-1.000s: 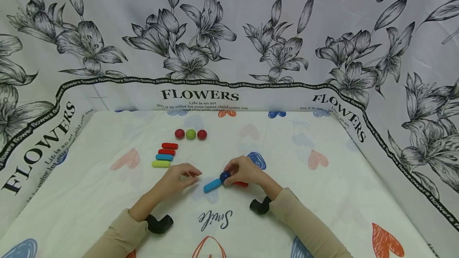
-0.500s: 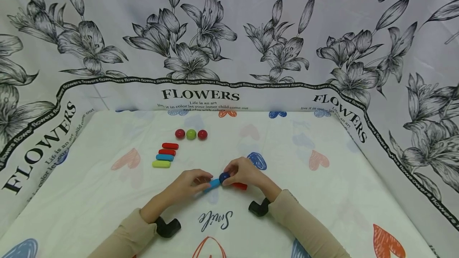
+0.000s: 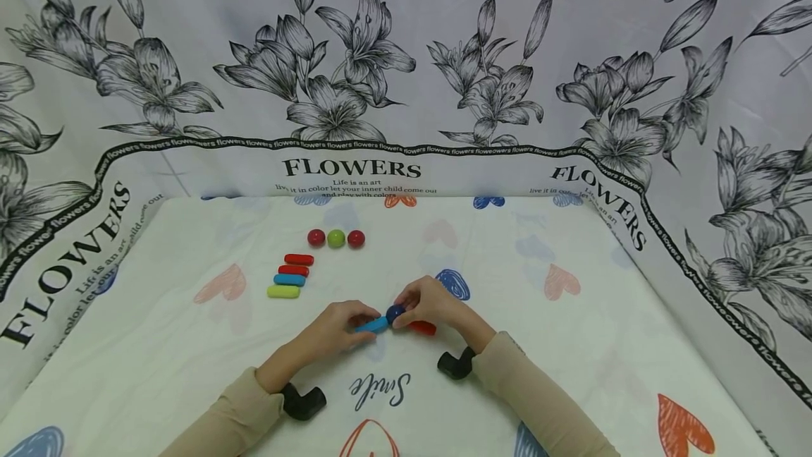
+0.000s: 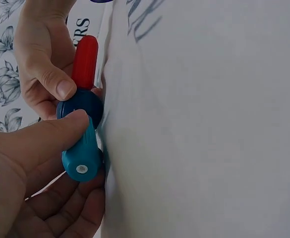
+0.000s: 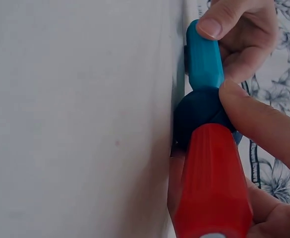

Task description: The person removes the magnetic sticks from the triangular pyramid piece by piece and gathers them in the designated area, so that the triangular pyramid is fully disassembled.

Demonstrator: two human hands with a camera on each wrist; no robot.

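Observation:
Both hands work on one small assembly at the middle of the table. My left hand [image 3: 336,330] pinches a light blue plastic stick [image 3: 373,326] between thumb and fingers. In the right wrist view, that light blue stick [image 5: 205,57] meets a dark blue ball [image 5: 199,116]. My right hand [image 3: 434,303] holds the ball [image 3: 395,314] with thumb and fingertips. A red stick [image 3: 423,328] extends from the ball's other side, partly under the right hand; the left wrist view shows the red stick [image 4: 85,62] in line with the ball.
Behind the left hand lie a yellow-green stick [image 3: 283,291], a blue stick [image 3: 290,279] and two red sticks [image 3: 299,259] in a row. Farther back stand a green ball [image 3: 336,238] and two red balls [image 3: 356,239]. A flower-printed curtain [image 3: 425,104] closes off the back.
My left hand has moved right from beside the light blue stick and taken hold of it. The right hand keeps its grip on the dark blue ball, almost in place.

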